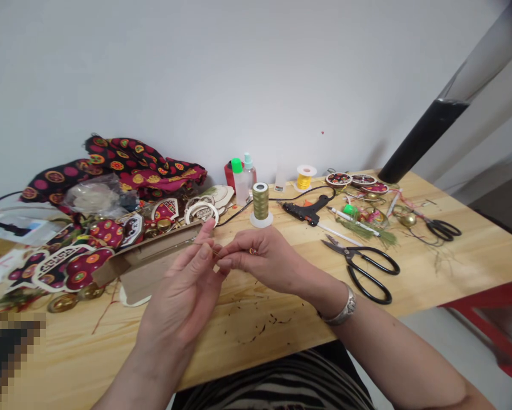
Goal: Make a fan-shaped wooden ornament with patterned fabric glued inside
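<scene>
My left hand [191,287] is raised over the table, palm turned inward, its thumb pressed to the fingers. Close against its fingertips, my right hand [266,261] pinches with thumb and forefinger. A thin golden thread [215,253] runs between the two pinches. A tiny red-and-gold piece [253,251] shows at the right forefinger; its kind is too small to tell. Just beyond the hands stands a spool of olive-green thread [261,204]. An open cardboard box [153,242] lies behind my left hand, with a white ring-shaped cutout [201,214] at its far edge.
Black-handled scissors [369,273] and a glue gun [307,210] lie to the right, near a yellow thread spool [306,179] and smaller scissors [443,229]. Patterned fabric [127,159] and decorated cutouts [85,267] crowd the left. Dark scraps [262,328] dot the wooden table [435,290].
</scene>
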A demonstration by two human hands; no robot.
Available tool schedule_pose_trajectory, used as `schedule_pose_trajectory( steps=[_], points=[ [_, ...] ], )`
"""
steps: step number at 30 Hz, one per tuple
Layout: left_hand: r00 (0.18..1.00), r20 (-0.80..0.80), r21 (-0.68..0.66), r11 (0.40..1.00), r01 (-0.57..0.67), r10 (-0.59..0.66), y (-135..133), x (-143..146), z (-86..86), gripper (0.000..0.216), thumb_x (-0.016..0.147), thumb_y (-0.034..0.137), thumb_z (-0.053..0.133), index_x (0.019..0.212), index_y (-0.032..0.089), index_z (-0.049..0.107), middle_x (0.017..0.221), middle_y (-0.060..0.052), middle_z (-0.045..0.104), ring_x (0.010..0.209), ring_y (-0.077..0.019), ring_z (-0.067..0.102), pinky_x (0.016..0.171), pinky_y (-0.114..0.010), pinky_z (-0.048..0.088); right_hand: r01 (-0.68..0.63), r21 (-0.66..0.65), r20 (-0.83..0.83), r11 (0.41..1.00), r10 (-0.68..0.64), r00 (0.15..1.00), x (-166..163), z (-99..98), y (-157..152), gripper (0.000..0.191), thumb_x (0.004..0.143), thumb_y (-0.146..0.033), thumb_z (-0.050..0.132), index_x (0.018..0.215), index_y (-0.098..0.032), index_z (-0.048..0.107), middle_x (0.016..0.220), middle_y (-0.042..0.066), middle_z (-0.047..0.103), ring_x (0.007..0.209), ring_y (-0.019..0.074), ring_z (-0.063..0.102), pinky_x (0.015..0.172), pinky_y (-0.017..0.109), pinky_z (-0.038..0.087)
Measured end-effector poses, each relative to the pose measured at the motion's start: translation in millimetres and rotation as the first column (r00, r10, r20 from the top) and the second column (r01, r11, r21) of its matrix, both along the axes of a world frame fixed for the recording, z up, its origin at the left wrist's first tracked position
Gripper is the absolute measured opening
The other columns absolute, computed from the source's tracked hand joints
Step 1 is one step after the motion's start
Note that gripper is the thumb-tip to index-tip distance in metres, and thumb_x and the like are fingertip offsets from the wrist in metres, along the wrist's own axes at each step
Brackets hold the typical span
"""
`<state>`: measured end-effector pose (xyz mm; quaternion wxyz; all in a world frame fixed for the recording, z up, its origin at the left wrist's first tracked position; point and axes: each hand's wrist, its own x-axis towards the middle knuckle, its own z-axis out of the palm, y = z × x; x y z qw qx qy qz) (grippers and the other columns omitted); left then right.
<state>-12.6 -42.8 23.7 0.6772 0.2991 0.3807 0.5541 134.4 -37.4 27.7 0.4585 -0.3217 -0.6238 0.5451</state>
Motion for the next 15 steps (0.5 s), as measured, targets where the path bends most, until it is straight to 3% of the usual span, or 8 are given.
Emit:
schedule_pose_trajectory(
  steps=[3,8,15],
  points=[
    [1.000,0.022,-0.004,1.000,-0.019,0.019,1.8,0.1,-0.6,0.027,0.059,0.032,0.087,0.079,0.020,0.075,0.086,-0.001,0.068,0.074,-0.0126,0.058,0.066,-0.025,0.055,0.019,0.128,0.138,0.992,-0.037,0.990,1.8,0.6,-1.2,0.015,0.082,-0.007,0.062,0.080,-0.016,0.074,0.072,-0.002,0.069,0.067,0.0085,0.061,0.065,0.020,0.047],
    [0.993,0.115,0.004,0.999,-0.040,0.039,3.2,-0.5,2.9,0.025,0.055,0.027,0.089,0.069,0.018,0.070,0.101,-0.002,0.072,0.062,-0.0078,0.056,0.054,-0.021,0.055,-0.037,0.241,0.299,0.970,-0.038,0.954,8.9,4.2,-2.5,0.017,0.088,-0.013,0.058,0.085,-0.018,0.073,0.080,-0.002,0.069,0.071,0.0086,0.060,0.068,0.020,0.045],
    [0.968,0.217,-0.050,0.992,-0.119,0.127,0.6,-11.7,7.6,0.023,0.058,0.014,0.086,0.072,0.017,0.068,0.062,0.003,0.067,0.046,-0.0057,0.052,0.037,-0.012,0.044,-0.086,0.251,0.477,0.964,-0.046,0.878,28.4,15.1,6.1,0.012,0.087,-0.012,0.061,0.081,-0.014,0.072,0.071,-0.001,0.064,0.067,0.0099,0.056,0.065,0.022,0.043]
  ],
)
